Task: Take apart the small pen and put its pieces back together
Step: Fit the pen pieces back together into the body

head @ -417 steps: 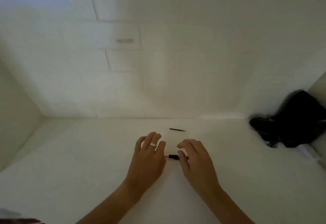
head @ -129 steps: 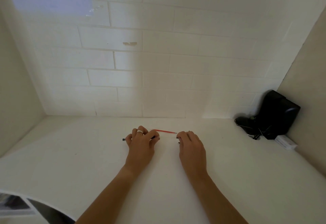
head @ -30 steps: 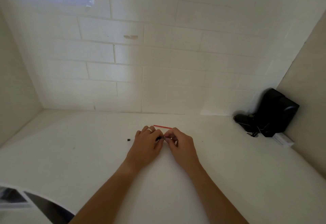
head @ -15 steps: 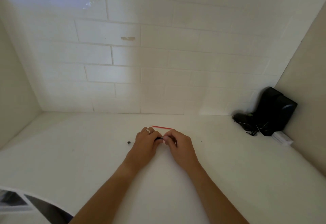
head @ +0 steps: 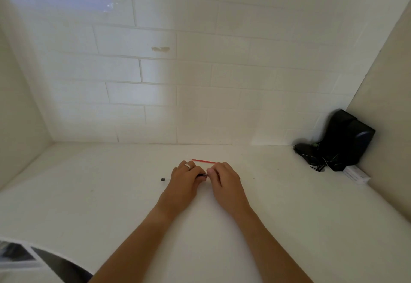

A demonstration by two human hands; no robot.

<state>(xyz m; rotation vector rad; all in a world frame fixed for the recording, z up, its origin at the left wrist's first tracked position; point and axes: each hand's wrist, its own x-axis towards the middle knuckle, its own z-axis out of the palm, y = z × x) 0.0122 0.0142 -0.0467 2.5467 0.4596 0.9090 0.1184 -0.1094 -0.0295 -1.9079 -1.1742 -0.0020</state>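
Pinching a dark pen piece (head: pixel 202 174) between them, the left hand (head: pixel 185 177) and right hand (head: pixel 224 179) meet mid-desk (head: pixel 89 193), fingers closed on it. It looks light, stiff, slippery; grip near the ends. Its long axis runs left-right. A red refill (head: pixel 204 161) lies just behind; a black cap (head: pixel 163 180) to the left.
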